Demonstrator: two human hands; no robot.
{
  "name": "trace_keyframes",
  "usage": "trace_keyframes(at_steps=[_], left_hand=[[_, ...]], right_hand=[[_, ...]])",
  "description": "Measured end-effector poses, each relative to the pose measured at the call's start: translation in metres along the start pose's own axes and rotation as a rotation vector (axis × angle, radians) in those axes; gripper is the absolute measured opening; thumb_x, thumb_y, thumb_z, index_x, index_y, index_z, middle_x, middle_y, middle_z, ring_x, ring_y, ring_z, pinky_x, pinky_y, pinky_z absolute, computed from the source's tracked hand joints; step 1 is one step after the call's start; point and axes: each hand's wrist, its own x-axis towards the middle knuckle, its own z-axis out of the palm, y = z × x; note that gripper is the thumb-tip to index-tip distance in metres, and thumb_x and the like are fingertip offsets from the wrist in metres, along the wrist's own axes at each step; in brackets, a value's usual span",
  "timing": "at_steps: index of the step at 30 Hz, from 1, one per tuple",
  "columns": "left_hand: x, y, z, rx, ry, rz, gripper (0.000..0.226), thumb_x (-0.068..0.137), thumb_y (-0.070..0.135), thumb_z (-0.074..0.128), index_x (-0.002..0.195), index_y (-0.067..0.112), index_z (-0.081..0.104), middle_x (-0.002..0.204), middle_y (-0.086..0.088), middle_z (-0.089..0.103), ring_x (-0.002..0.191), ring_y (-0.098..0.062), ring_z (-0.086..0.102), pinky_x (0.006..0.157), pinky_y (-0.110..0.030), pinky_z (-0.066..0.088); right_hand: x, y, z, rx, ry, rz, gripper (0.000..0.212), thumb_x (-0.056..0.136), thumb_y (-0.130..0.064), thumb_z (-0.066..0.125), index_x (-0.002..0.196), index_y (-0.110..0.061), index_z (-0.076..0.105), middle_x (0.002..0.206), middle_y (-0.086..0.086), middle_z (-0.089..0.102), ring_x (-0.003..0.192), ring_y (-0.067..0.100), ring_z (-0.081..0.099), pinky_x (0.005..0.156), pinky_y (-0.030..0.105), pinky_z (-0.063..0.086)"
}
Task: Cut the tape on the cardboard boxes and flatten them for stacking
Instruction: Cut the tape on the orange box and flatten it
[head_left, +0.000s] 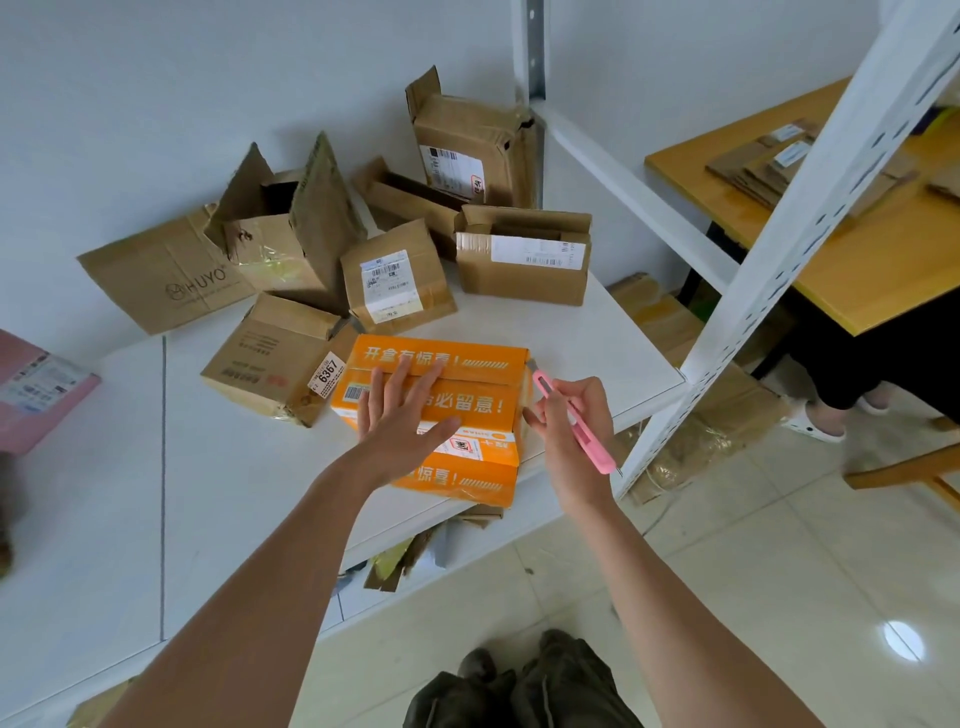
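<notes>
An orange cardboard box (470, 400) with white print lies on the white shelf top (218, 493) near its front edge. My left hand (402, 415) presses flat on the box's top with straight, spread fingers. My right hand (563, 421) grips a pink utility knife (574, 418), whose blade tip sits at the box's far right corner. Behind the orange box stand several brown cardboard boxes (397, 278), some with open flaps, one with a "6367" sticker (283, 358).
A white perforated shelf post (810, 228) slants down on the right. Flattened cardboard (722, 415) lies on the tiled floor below. A wooden table (857, 260) with flat cardboard stands at right, with a person's slippered feet (815, 421) beside it. A pink package (36, 389) lies at left.
</notes>
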Motion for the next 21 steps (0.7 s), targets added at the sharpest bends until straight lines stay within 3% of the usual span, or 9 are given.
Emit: trace_keyframes(at_steps=[3,7,11,16,21], left_hand=[[0.0,0.0,0.001,-0.009,0.029,0.006,0.077,0.092,0.062,0.042,0.152,0.045,-0.004,0.161,0.01,-0.023,0.147,-0.025,-0.027,0.117,-0.048,-0.014],[0.001,0.0,0.005,-0.008,0.087,0.008,0.076,0.093,0.061,0.044,0.152,0.044,0.0,0.162,0.009,-0.018,0.148,-0.026,-0.023,0.118,-0.05,-0.011],[0.003,-0.003,0.007,0.01,0.101,0.004,0.077,0.093,0.061,0.044,0.152,0.045,-0.001,0.163,0.009,-0.017,0.149,-0.027,-0.021,0.118,-0.051,-0.009],[0.003,-0.003,0.007,0.028,0.101,-0.001,0.078,0.093,0.061,0.045,0.152,0.045,-0.002,0.163,0.009,-0.016,0.149,-0.027,-0.02,0.119,-0.051,-0.007],[-0.003,-0.002,0.003,0.027,0.089,0.006,0.077,0.093,0.059,0.047,0.153,0.043,0.0,0.163,0.008,-0.016,0.149,-0.027,-0.02,0.119,-0.051,-0.006]], right_hand=[[0.002,-0.006,0.001,-0.146,-0.054,-0.105,0.011,0.093,-0.021,0.055,0.088,-0.019,0.046,0.072,0.006,0.058,0.069,0.035,0.06,0.059,0.055,0.053],[0.008,-0.017,-0.002,-0.31,-0.117,-0.208,0.014,0.092,-0.024,0.053,0.082,-0.019,0.043,0.064,0.009,0.053,0.051,0.01,0.046,0.046,0.025,0.04],[-0.002,-0.017,-0.008,-0.342,-0.165,-0.24,0.013,0.089,-0.016,0.052,0.081,-0.011,0.043,0.063,0.02,0.052,0.048,0.017,0.04,0.043,0.018,0.031],[-0.021,-0.01,-0.01,-0.371,-0.168,-0.289,0.014,0.091,-0.014,0.053,0.081,-0.012,0.043,0.059,-0.007,0.043,0.048,0.006,0.046,0.044,0.01,0.033],[-0.031,-0.011,-0.013,-0.346,-0.204,-0.288,0.014,0.091,-0.01,0.055,0.083,-0.01,0.044,0.062,-0.014,0.045,0.053,0.0,0.052,0.046,0.007,0.035]])
